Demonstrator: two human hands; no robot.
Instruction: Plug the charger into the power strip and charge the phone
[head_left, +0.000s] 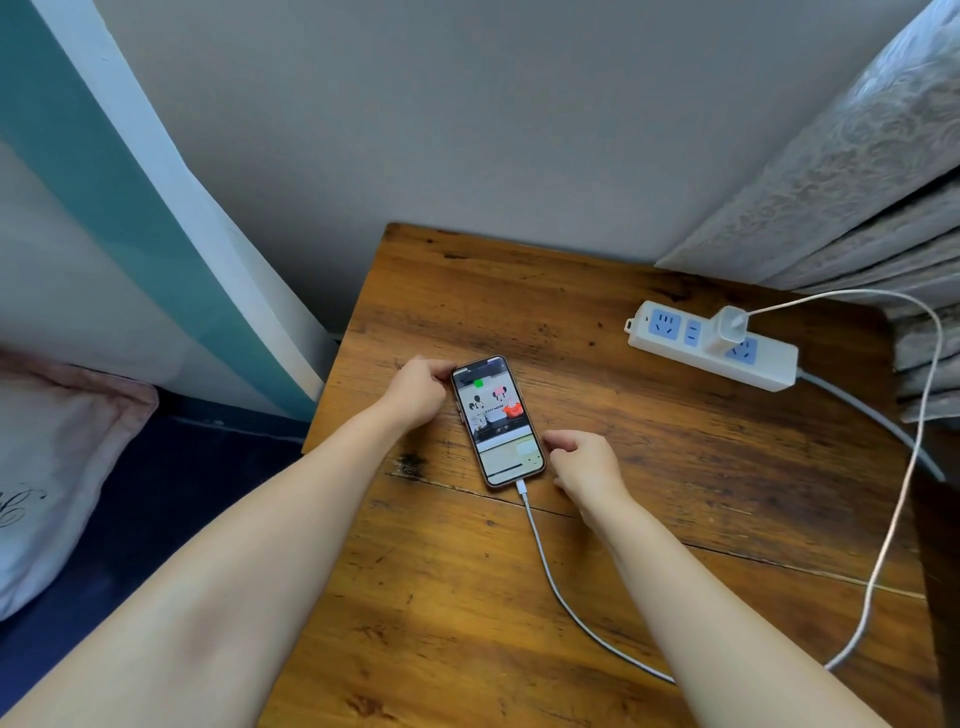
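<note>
Rustic brown wooden bedside table holds everything: white cube charger sits plugged into the white power strip with blue sockets, far right of the lit smartphone, whose white cable is connected. Left hand pinches the phone's top corner, right hand curls touching its lower edge; little seems left

Phone flat on desk, screen lit. Left hand touching its top-left corner, right hand at its lower right edge. Cable plugged into phone's bottom end, loops across desk to charger, seated in power strip by curtain.
</note>
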